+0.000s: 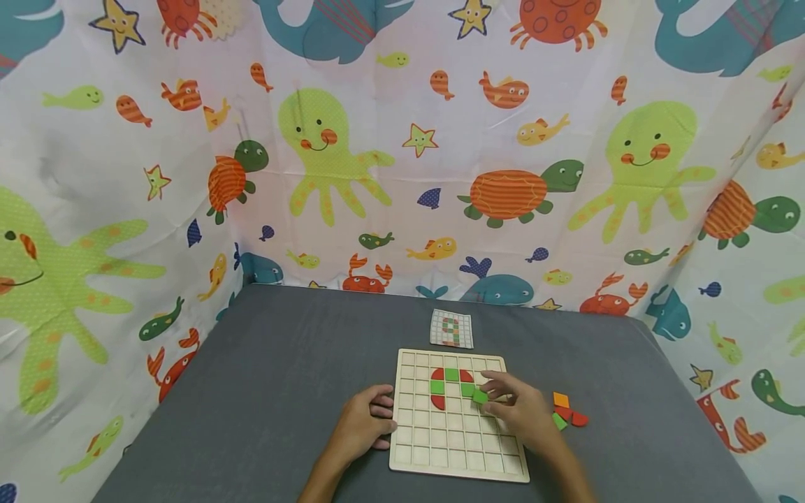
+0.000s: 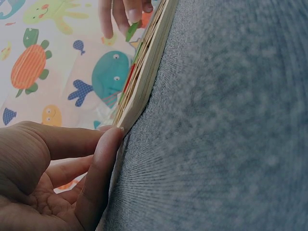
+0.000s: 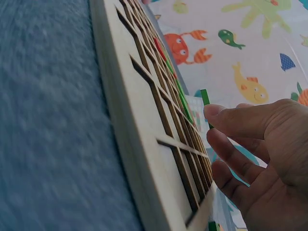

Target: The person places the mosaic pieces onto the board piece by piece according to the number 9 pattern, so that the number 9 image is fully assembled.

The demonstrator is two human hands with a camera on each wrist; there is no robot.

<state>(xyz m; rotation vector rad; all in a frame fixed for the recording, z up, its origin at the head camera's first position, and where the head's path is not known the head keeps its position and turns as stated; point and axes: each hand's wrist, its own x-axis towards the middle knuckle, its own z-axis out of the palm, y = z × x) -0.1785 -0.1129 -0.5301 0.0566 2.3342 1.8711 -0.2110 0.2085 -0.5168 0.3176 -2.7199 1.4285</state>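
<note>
A wooden grid board (image 1: 455,447) lies on the grey table, with several red and green tiles (image 1: 451,375) set in its upper cells. At the board's left edge is my left hand (image 1: 360,425); in the left wrist view its thumb and a finger (image 2: 103,149) grip the rim. My right hand (image 1: 522,411) pinches a green square tile (image 1: 480,397) over the board, just below a green tile in the grid. The right wrist view shows this tile (image 3: 205,98) edge-on and tilted, raised above the grid, between thumb and fingers.
Behind the board lies a small printed pattern card (image 1: 462,330). To the right of the right hand are loose tiles: an orange square (image 1: 561,399), red curved pieces (image 1: 579,419) and a green one (image 1: 558,421). A sea-animal curtain (image 1: 377,244) surrounds the table.
</note>
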